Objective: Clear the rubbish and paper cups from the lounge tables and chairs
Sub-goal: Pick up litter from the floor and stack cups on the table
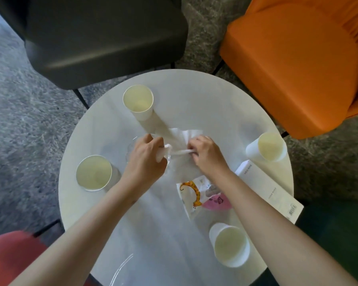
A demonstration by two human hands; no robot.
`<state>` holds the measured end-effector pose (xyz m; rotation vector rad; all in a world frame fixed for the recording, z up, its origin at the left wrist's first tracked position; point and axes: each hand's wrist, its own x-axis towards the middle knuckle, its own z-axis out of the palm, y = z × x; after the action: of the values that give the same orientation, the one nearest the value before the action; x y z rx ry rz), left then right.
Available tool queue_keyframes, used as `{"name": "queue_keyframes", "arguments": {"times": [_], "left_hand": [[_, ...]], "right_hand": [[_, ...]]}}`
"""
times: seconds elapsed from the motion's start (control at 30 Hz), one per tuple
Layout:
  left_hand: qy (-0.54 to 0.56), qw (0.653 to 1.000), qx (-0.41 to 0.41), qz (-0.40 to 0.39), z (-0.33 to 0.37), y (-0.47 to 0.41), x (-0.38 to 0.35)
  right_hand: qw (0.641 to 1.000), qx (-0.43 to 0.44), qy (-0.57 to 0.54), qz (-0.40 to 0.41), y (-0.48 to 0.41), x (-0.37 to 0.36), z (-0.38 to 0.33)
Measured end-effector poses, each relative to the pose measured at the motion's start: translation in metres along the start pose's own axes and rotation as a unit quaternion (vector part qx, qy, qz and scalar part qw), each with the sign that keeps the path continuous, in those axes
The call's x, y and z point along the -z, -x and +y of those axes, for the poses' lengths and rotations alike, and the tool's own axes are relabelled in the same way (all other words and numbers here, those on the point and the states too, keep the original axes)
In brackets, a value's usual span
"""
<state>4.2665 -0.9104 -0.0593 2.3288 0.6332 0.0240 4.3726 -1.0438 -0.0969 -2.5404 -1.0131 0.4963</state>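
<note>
Several white paper cups stand on the round white table (194,96): one at the far side (138,101), one at the left (94,172), one at the right (266,147), one near me (229,247). At the table's middle a crumpled white tissue (183,135) is stretched between my hands. My left hand (145,159) grips one end over a clear plastic cup (132,147); my right hand (207,154) pinches the other end. A printed wrapper with an orange giraffe (194,195) lies under my right forearm.
A long white box (267,188) lies at the table's right edge. A dark grey chair (103,38) stands behind the table, an orange chair (298,65) at the right, a red seat (10,256) at the lower left. A clear plastic item (120,269) sits at the near edge.
</note>
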Motion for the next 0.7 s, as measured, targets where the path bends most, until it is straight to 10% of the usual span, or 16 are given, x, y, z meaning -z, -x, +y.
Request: {"name": "queue_keyframes", "arguments": {"times": [0.4,0.7], "left_hand": [[0.209,0.976,0.023,-0.056,0.019,0.010,-0.006],[0.264,0.963,0.007,-0.062,0.023,0.026,0.003]], "right_hand": [[0.936,0.045,-0.343,0.059,0.038,0.032,-0.049],[0.957,0.053,-0.251,0.137,0.046,0.019,-0.052]]}}
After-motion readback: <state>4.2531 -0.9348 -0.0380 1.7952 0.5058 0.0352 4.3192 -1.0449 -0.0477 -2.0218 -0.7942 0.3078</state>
